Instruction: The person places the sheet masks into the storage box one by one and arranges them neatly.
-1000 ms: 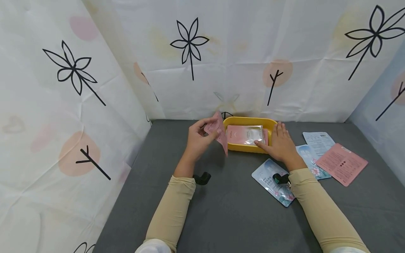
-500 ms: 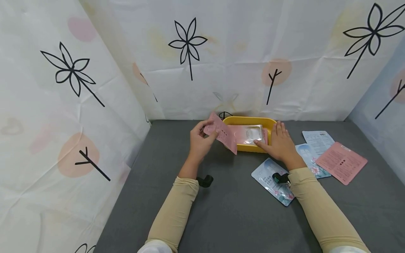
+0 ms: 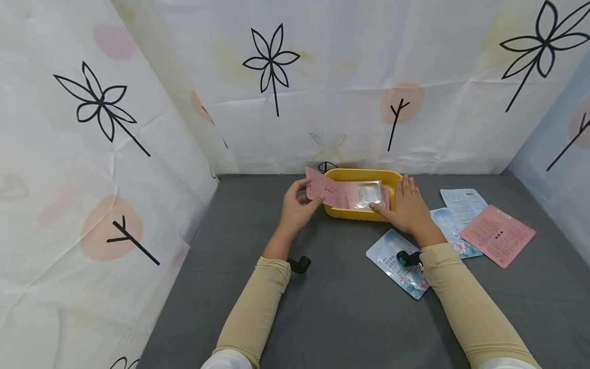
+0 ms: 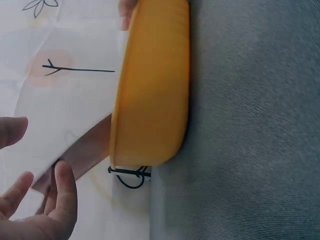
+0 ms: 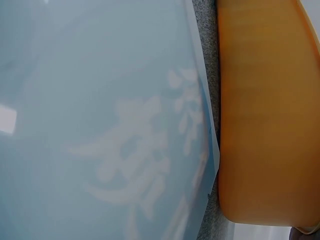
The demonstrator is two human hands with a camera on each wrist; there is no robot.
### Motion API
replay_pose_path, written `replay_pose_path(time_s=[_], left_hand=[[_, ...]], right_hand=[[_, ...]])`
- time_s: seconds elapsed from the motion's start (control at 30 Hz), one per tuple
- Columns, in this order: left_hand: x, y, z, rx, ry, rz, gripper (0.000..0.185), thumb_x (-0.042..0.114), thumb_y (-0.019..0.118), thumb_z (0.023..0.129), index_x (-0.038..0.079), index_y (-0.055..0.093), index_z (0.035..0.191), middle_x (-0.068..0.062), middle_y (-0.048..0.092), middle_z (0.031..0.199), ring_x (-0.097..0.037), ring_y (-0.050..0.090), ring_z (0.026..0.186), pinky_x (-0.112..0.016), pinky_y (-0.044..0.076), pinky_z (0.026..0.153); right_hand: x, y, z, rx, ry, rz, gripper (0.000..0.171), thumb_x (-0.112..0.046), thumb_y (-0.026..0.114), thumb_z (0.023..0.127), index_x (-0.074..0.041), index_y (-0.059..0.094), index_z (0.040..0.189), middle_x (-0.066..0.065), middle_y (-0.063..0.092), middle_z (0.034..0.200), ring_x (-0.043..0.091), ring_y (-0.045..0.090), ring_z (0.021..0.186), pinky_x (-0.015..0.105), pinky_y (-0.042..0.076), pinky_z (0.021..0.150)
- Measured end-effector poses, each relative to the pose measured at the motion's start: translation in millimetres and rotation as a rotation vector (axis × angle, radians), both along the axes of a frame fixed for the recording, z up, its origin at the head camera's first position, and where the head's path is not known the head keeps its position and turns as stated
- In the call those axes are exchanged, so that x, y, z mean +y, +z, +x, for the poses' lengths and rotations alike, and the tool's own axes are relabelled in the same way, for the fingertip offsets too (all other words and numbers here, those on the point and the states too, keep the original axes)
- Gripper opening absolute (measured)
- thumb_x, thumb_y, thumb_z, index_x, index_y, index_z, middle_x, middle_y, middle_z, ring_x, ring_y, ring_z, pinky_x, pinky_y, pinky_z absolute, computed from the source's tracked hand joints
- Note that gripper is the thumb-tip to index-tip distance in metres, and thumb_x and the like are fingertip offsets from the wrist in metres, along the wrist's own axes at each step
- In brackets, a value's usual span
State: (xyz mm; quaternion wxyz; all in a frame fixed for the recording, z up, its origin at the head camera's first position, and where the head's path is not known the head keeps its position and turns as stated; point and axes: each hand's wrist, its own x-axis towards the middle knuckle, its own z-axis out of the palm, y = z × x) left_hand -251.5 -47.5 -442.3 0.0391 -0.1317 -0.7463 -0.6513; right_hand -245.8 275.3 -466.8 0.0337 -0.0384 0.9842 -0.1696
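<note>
A yellow tray (image 3: 357,176) stands at the back of the grey table, with a pink and silver packet (image 3: 367,195) lying in it. My left hand (image 3: 301,199) pinches a second pink packet (image 3: 325,190) by its left end, and the packet lies across the tray's left rim. In the left wrist view the tray (image 4: 152,90) fills the middle, with the pink packet (image 4: 87,150) beside my fingers (image 4: 62,192). My right hand (image 3: 400,203) rests with straight fingers on the tray's right side, its thumb along the front rim. The right wrist view shows the tray wall (image 5: 265,110) beside a light blue packet (image 5: 100,125).
To the right of the tray lie a blue packet (image 3: 386,252) partly under my right wrist, another blue packet (image 3: 444,221), a pale one (image 3: 463,200) and a pink one (image 3: 498,234). Patterned cloth walls (image 3: 322,77) close in the left, back and right sides.
My left hand has brought the pink packet from hanging on edge left of the tray to lying flatter across the tray's left rim. My right hand has stayed on the tray.
</note>
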Motion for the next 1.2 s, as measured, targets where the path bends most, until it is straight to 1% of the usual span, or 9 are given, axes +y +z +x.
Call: replay_pose_path(time_s=[0.1, 0.23, 0.37, 0.43, 0.6, 0.7, 0.93, 1.1, 1.2], left_hand=[[0.5, -3.3, -1.3, -0.017, 0.012, 0.007, 0.059, 0.007, 0.075, 0.098, 0.003, 0.051, 0.152, -0.020, 0.054, 0.147, -0.035, 0.070, 0.118, -0.037, 0.062, 0.091], [1.3, -6.7, -2.1, -0.042, 0.042, 0.020, 0.061, 0.006, 0.073, 0.099, 0.002, 0.048, 0.155, -0.021, 0.050, 0.152, -0.037, 0.066, 0.131, -0.050, 0.058, 0.105], [2.0, -11.3, -3.2, -0.063, 0.070, 0.003, 0.062, 0.008, 0.074, 0.099, 0.004, 0.048, 0.155, -0.021, 0.047, 0.158, -0.038, 0.063, 0.137, -0.055, 0.055, 0.108], [3.0, -13.2, -3.5, -0.062, 0.071, -0.028, 0.061, 0.011, 0.075, 0.099, 0.006, 0.050, 0.154, -0.021, 0.047, 0.159, -0.038, 0.061, 0.139, -0.057, 0.053, 0.111], [7.7, -17.2, -3.1, -0.047, 0.026, -0.112, 0.062, 0.013, 0.074, 0.099, 0.007, 0.050, 0.155, -0.021, 0.052, 0.157, -0.041, 0.057, 0.141, -0.062, 0.048, 0.115], [11.4, -20.1, -4.0, -0.038, -0.002, -0.158, 0.062, 0.015, 0.074, 0.099, 0.005, 0.049, 0.154, -0.021, 0.055, 0.154, -0.040, 0.056, 0.142, -0.060, 0.048, 0.114], [18.9, -22.4, -3.8, -0.021, -0.084, -0.289, 0.065, 0.020, 0.074, 0.099, 0.005, 0.048, 0.156, -0.016, 0.052, 0.159, -0.037, 0.047, 0.150, -0.056, 0.042, 0.122], [22.9, -21.3, -4.0, -0.016, -0.103, -0.396, 0.069, 0.027, 0.077, 0.098, 0.009, 0.048, 0.157, -0.011, 0.051, 0.162, -0.029, 0.045, 0.154, -0.052, 0.041, 0.124], [24.5, -20.2, -6.3, -0.007, -0.117, -0.445, 0.072, 0.031, 0.078, 0.097, 0.009, 0.048, 0.158, -0.011, 0.050, 0.163, -0.029, 0.044, 0.154, -0.052, 0.041, 0.124]], right_hand=[[-0.2, 0.6, -0.1, 0.004, 0.000, 0.001, 0.129, -0.086, 0.041, 0.095, 0.014, -0.008, 0.162, 0.034, -0.014, 0.172, 0.052, -0.009, 0.162, 0.065, 0.002, 0.131], [-0.4, 1.6, 0.4, 0.007, 0.001, -0.001, 0.129, -0.085, 0.041, 0.095, 0.014, -0.008, 0.162, 0.034, -0.014, 0.172, 0.052, -0.008, 0.162, 0.065, 0.002, 0.131], [-0.9, 1.9, 1.1, 0.005, -0.001, 0.001, 0.129, -0.085, 0.041, 0.095, 0.014, -0.008, 0.162, 0.034, -0.014, 0.172, 0.052, -0.009, 0.162, 0.065, 0.002, 0.131], [-0.9, 1.9, 1.4, 0.002, -0.002, 0.003, 0.129, -0.085, 0.041, 0.095, 0.014, -0.008, 0.162, 0.034, -0.014, 0.172, 0.052, -0.009, 0.162, 0.065, 0.002, 0.131], [-0.5, 2.0, 1.7, 0.001, -0.003, 0.002, 0.128, -0.082, 0.044, 0.096, 0.014, -0.008, 0.162, 0.034, -0.013, 0.172, 0.053, -0.009, 0.162, 0.066, 0.002, 0.131], [0.0, 1.7, 1.6, 0.001, -0.003, -0.001, 0.126, -0.079, 0.046, 0.097, 0.015, -0.007, 0.162, 0.035, -0.013, 0.172, 0.053, -0.008, 0.162, 0.066, 0.002, 0.131], [-0.5, -0.2, 1.7, 0.008, -0.006, 0.014, 0.125, -0.077, 0.047, 0.098, 0.015, -0.007, 0.162, 0.035, -0.013, 0.172, 0.054, -0.007, 0.161, 0.066, 0.003, 0.131], [-0.2, -2.1, 0.8, 0.018, -0.014, 0.004, 0.126, -0.079, 0.047, 0.097, 0.015, -0.006, 0.162, 0.035, -0.012, 0.172, 0.053, -0.007, 0.162, 0.066, 0.003, 0.131], [0.3, -3.0, -0.2, 0.027, -0.013, 0.002, 0.125, -0.078, 0.047, 0.097, 0.015, -0.006, 0.162, 0.035, -0.011, 0.172, 0.054, -0.007, 0.162, 0.066, 0.004, 0.131]])
